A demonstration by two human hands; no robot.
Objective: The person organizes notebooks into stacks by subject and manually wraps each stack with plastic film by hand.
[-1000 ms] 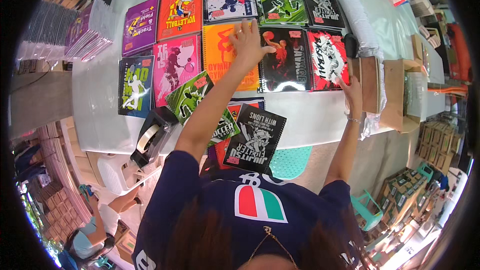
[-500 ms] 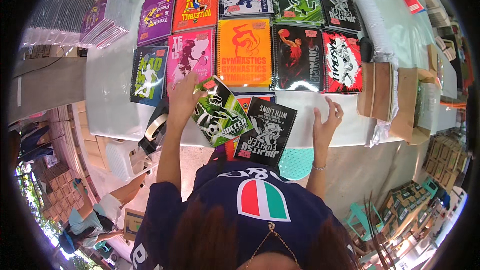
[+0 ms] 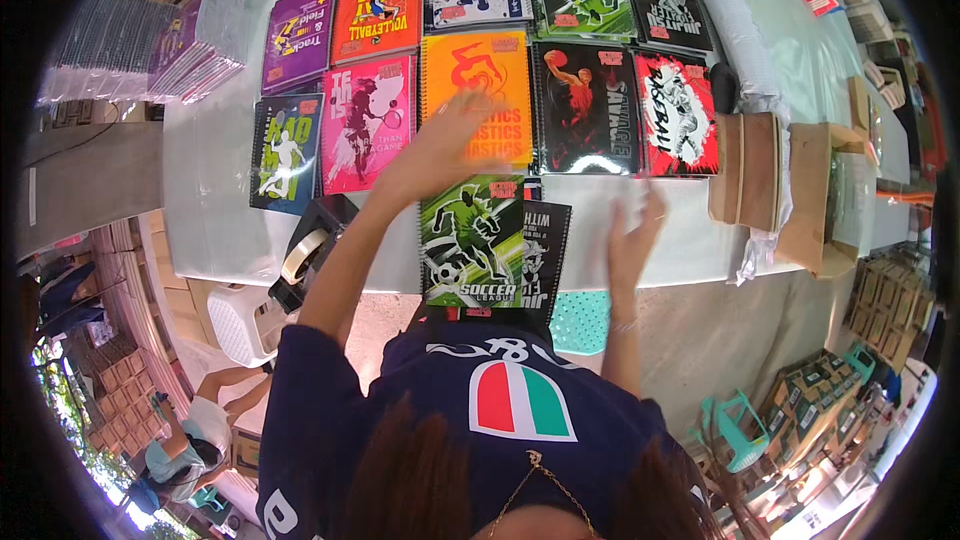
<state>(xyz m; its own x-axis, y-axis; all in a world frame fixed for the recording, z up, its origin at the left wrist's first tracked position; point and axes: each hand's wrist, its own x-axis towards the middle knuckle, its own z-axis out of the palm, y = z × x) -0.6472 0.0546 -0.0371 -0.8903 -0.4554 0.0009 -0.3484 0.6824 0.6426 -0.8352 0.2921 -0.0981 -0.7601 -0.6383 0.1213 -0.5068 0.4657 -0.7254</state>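
Head view, left hand [image 3: 452,137] (blurred) over orange notebook [image 3: 490,62], right hand [image 3: 633,238] pointing forward

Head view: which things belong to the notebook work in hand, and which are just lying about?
In hand, it seems:
left hand, blurred, over the orange notebook
right hand, blurred, apparently empty
green notebook before the rows
black notebook partly under it
other notebooks in rows

Lying about, apparently:
tape dispenser
open cardboard box
teal stool

Left hand [image 3: 450,140] and right hand [image 3: 635,230] are pretty smeary, black notebook [image 3: 550,252] by the counter's [image 3: 690,245] near edge is partly hidden.
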